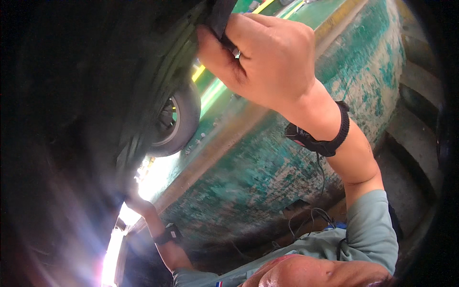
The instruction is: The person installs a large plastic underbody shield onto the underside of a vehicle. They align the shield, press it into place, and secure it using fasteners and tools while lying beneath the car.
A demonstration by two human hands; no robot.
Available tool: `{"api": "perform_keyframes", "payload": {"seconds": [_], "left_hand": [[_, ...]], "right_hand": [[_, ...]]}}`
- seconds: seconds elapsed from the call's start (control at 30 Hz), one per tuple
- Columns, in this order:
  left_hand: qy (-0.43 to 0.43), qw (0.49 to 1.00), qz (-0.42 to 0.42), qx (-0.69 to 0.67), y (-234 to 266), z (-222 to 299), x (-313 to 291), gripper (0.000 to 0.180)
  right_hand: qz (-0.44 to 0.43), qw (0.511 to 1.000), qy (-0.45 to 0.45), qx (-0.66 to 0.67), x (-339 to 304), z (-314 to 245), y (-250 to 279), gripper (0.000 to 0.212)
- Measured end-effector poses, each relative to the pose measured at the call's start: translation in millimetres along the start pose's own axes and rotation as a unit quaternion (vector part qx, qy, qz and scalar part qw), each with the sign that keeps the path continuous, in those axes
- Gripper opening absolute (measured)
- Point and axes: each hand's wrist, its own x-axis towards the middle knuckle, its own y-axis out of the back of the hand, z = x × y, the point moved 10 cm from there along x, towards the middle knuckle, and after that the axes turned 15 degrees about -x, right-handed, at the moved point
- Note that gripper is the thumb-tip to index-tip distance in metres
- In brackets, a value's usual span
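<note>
My right hand (275, 57) is raised at the top of the view. Its thumb and curled fingers pinch a dark flat strip (221, 18) at the lower edge of a vehicle's underside (110, 76). What kind of part the strip is, I cannot tell. Low on the left, my left hand (141, 205) reaches up to the same dark underside, beside a bright glare. Shadow and glare hide its fingers, so whether it holds anything does not show. Each wrist wears a black band, the right one a watch (311, 138).
A tyred wheel (184, 119) stands beyond the underside, on the green floor. A worn green pit wall (267, 167) with a yellowish edge runs behind my arms. Concrete steps (416, 115) rise at the right. A long bright lamp (112, 256) shines at lower left; thin black cables (313, 215) hang near my shoulder.
</note>
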Motion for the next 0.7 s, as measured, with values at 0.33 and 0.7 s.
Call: {"api": "perform_keyframes", "payload": {"seconds": [0.33, 0.7], "left_hand": [[-0.05, 0.997, -0.006, 0.055, 9.7, -47.1, 32.9, 0.028], [-0.098, 0.994, -0.046, -0.029, 16.8, -25.9, 15.4, 0.026]], "right_hand": [[-0.206, 0.969, -0.136, 0.033, -63.2, 79.6, -26.0, 0.031], [-0.017, 0.954, -0.094, 0.283, 22.4, 85.1, -46.4, 0.074]]}}
